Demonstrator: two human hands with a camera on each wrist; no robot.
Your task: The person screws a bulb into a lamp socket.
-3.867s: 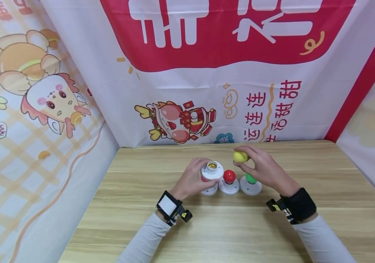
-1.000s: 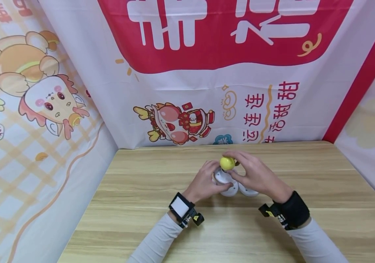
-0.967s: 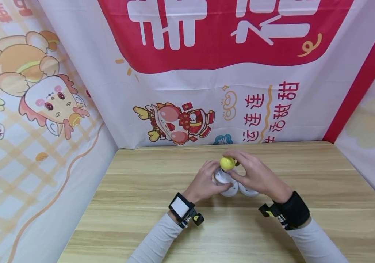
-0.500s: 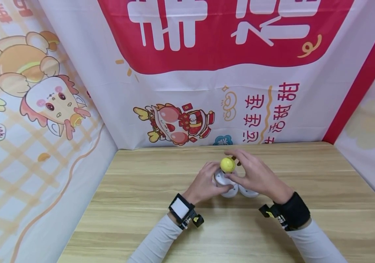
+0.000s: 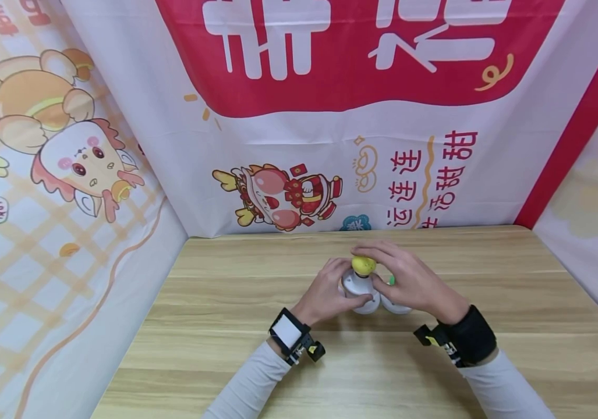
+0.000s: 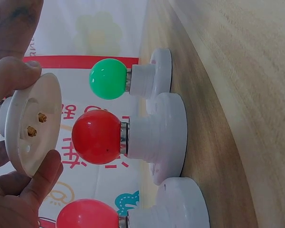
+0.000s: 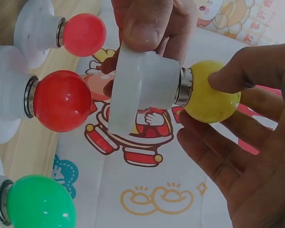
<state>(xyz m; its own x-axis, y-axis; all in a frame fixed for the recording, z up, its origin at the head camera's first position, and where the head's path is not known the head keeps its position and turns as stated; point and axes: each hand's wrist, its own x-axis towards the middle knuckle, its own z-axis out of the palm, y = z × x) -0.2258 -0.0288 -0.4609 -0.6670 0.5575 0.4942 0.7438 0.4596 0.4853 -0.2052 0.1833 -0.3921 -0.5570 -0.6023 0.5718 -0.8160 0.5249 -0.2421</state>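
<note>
Raised above the table, a white lamp socket (image 7: 156, 80) is held at its round base by my left hand (image 5: 325, 294). Its underside, with brass screws, faces the left wrist camera. A yellow light bulb (image 7: 211, 102) sits with its metal collar at the socket's mouth; how deep its thread goes is hidden. My right hand (image 5: 414, 279) holds that bulb, thumb on one side and fingers on the other. Below stand more white sockets with bulbs: a green bulb (image 6: 108, 79), a red bulb (image 6: 96, 137) and another red bulb (image 6: 88, 213) at the frame's bottom edge.
The standing sockets form a row on the wooden table (image 5: 257, 361), close under both hands. A printed cloth (image 5: 288, 139) hangs behind the table's back edge, and another patterned cloth (image 5: 68, 279) hangs at the left.
Earlier the bulb was apart from the bare socket; now they meet, after the left hand went right and the right hand left. Lately the right fingers have shifted round the bulb.
</note>
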